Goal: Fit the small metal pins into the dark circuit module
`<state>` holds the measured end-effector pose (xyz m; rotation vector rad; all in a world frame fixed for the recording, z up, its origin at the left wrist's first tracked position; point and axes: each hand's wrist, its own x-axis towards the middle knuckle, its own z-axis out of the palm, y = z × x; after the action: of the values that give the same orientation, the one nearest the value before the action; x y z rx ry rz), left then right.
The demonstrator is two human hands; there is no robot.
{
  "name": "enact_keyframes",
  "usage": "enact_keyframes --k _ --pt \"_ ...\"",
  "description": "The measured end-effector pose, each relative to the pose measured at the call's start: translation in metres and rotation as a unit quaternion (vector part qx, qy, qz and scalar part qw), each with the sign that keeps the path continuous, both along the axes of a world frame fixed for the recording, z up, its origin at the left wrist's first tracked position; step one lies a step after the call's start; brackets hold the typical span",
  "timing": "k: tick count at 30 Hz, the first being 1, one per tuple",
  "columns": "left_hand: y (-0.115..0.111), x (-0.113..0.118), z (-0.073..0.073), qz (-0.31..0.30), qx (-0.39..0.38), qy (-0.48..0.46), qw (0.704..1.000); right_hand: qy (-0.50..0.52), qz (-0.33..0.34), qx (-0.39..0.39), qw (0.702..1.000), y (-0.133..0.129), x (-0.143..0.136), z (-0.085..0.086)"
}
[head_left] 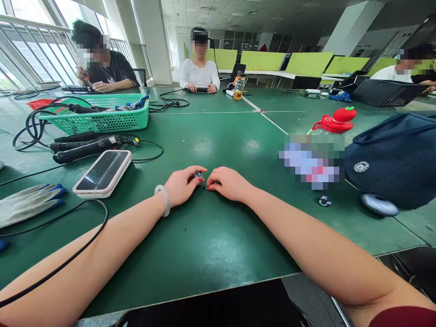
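Just above the green table [218, 245], my left hand [182, 185] pinches a small dark, shiny item [198, 175] between thumb and fingers. Close to its right, my right hand [229, 182] has thumb and fingertips pressed together at a tiny dark piece [205, 188], too small to make out. The two hands are a short gap apart. A pale bangle circles my left wrist. To the left of my left hand lies a phone [103, 172] in a pale case.
At left are a green basket [98, 119], black tools [90, 147], gloves [30, 202] and a cable crossing my left forearm. At right are a dark blue bag [395, 159], a red-lidded bottle [335, 123] and an oval object [379, 204]. Several people sit beyond.
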<state>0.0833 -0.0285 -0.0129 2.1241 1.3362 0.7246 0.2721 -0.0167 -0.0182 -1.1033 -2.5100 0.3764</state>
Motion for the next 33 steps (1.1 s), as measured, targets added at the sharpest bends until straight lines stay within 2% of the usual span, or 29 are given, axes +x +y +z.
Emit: enact_keyframes --k 8,19,27,33 --pt "0.0015 0.0006 -0.0008 -0.002 0.006 0.006 1.0 -0.01 0.003 0.029 1.0 0.0016 -0.0023 -0.0028" --pt "0.0024 0.0008 -0.0002 0.018 0.026 0.043 0.999 -0.108 0.035 0.126 0.985 0.0013 -0.0046 -0.0018" --pt "0.0058 -0.0007 0.0014 0.067 0.026 0.083 0.994 -0.132 0.022 0.124 0.983 0.0001 -0.0068 -0.0014" --pt "0.008 -0.0018 -0.0001 0.072 0.022 0.083 0.994 -0.126 0.013 0.112 0.986 0.0008 -0.0062 -0.0025"
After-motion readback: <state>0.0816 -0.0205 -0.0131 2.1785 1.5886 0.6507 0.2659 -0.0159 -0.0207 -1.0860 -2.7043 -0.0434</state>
